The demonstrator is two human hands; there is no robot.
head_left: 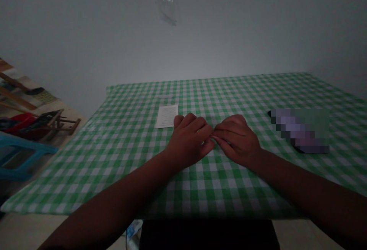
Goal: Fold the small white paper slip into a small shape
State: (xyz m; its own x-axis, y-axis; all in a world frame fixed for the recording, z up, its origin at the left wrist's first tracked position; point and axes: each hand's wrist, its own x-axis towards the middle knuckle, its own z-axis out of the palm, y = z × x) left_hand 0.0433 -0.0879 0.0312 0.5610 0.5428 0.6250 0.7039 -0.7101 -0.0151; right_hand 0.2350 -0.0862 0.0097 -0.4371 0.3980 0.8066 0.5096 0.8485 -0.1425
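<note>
My left hand (189, 141) and my right hand (236, 143) meet above the middle of the table, curled palm-down with their fingertips together. Anything thin pinched between those fingertips is too dark and small to make out. A white sheet of paper (166, 116) lies on the green-and-white checked tablecloth (86, 166), just beyond my left hand and not touched by it. Right of my right hand is a dark and lilac object (299, 130), blurred into blocks, so its kind cannot be told.
A pale wall (183, 43) bounds the table's far side. Low on the left are a blue plastic stool (20, 154), a red object (21, 125) and a wooden rack (57, 122). A dark seat (209, 234) stands below the near edge.
</note>
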